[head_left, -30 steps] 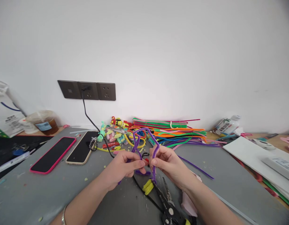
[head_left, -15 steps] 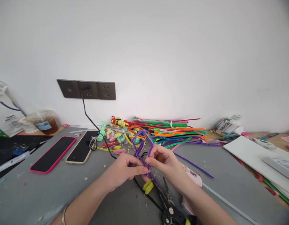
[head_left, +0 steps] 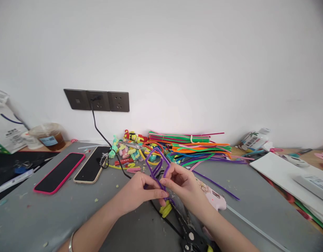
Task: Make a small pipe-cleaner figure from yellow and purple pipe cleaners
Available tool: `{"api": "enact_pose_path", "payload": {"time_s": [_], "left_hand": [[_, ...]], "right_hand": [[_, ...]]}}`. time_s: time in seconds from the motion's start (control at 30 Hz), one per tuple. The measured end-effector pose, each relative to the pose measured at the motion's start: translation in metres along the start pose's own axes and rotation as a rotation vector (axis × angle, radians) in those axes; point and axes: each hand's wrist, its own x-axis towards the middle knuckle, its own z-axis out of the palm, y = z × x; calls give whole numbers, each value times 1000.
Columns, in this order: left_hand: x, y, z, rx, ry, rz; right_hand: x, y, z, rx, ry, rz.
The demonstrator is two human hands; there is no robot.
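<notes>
A purple pipe cleaner (head_left: 165,158), bent into an angular loop with smaller loops inside, stands up between my two hands. My left hand (head_left: 144,190) pinches its lower end between thumb and fingers. Just to the right, my right hand (head_left: 181,180) is closed on the loop's right side, thumb against fingertips. Below the hands lie a yellow fuzzy piece (head_left: 166,209) and black-handled pliers (head_left: 191,235), partly covered by my right forearm. A pink patterned object (head_left: 216,199) shows from behind that wrist.
Bundles of coloured pipe cleaners (head_left: 195,148) lie along the wall beside small fuzzy figures (head_left: 135,137) and scissors (head_left: 131,144). Two phones (head_left: 60,173) rest at left, near a drink cup (head_left: 50,136). A black cord (head_left: 98,129) crosses the mat from the socket. White sheets (head_left: 279,178) lie right.
The purple loop has tilted slightly left and its inner loops have shifted. My right hand has moved a little, showing more of the pink patterned object. Both hands keep their pinch.
</notes>
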Motion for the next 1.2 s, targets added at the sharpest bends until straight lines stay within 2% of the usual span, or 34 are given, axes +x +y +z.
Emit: {"api": "enact_pose_path", "payload": {"time_s": [0.23, 0.43, 0.63, 0.8, 0.9, 1.03, 1.2], "left_hand": [[-2, 2, -2, 80, -77, 9], [-6, 3, -1, 111, -189, -4], [-6, 3, -4, 47, -257, -17], [-8, 0, -4, 38, -287, -38], [-9, -1, -6, 53, -304, -39], [-9, 2, -12, 94, -285, -46], [-12, 9, -21, 124, -253, -52]], "right_hand": [[1, -2, -8, 138, -135, 73], [7, -4, -24, 418, -41, 56], [11, -8, -29, 527, 2, 66], [11, -7, -30, 463, 71, 57], [13, -6, -33, 334, 139, 47], [13, 1, -41, 134, 212, -14], [10, 12, -43, 19, 330, -56]]}}
